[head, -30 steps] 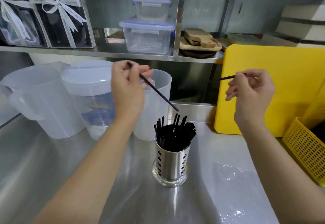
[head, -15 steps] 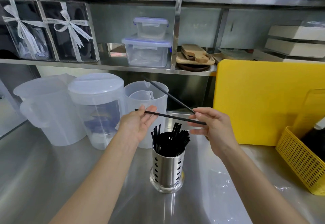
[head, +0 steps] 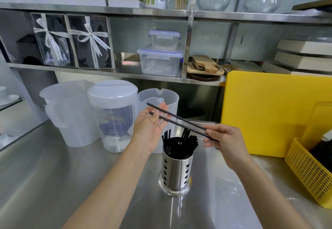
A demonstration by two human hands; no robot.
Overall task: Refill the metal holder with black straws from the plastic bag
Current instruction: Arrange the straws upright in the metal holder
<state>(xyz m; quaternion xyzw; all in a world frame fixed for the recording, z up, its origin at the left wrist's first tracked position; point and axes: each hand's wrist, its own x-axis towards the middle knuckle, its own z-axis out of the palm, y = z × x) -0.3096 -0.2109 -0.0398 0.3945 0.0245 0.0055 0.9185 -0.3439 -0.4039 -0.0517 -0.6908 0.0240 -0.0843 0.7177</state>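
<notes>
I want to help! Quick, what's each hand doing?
Left hand: open, palm up, the straws' far ends resting on its fingers.
Right hand: closed, pinching both straws.

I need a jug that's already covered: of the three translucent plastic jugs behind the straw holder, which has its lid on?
The middle jug, between the other two: a flat round lid caps it. The left jug and the right jug are open-topped.

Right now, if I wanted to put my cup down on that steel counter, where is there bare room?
Bare steel lies left of the metal holder, in front of the plastic jugs. Right of the holder a clear plastic bag covers the counter up to the yellow basket. The back is crowded with jugs and the yellow cutting board.
</notes>
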